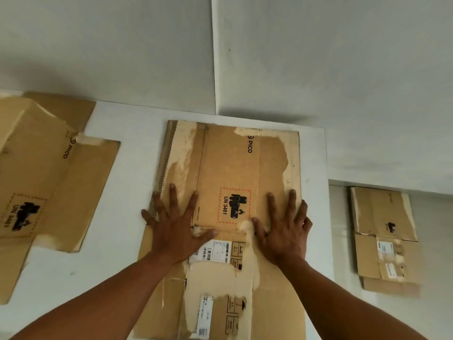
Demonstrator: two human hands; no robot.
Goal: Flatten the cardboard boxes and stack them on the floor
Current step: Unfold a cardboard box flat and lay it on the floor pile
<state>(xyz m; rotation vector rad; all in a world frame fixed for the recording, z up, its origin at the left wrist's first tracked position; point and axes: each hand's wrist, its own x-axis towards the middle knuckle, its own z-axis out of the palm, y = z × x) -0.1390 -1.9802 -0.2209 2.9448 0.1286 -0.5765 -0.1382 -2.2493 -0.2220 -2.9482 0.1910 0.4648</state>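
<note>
A flattened brown cardboard box (228,163) with "PICO" and "UN 3481" printed on it lies on a white table (127,168) in the middle of the view. My left hand (174,229) presses flat on its left side, fingers spread. My right hand (284,229) presses flat on its right side, fingers spread too. White shipping labels show between my forearms. A second box (41,173), partly opened out and not fully flat, lies at the left of the table. Down at the right, a flattened box (384,236) lies on the floor.
White walls (318,69) rise directly behind the table, with a corner jutting out above the middle box. The table's right edge (327,192) runs close to the box, and the floor drops away beyond it.
</note>
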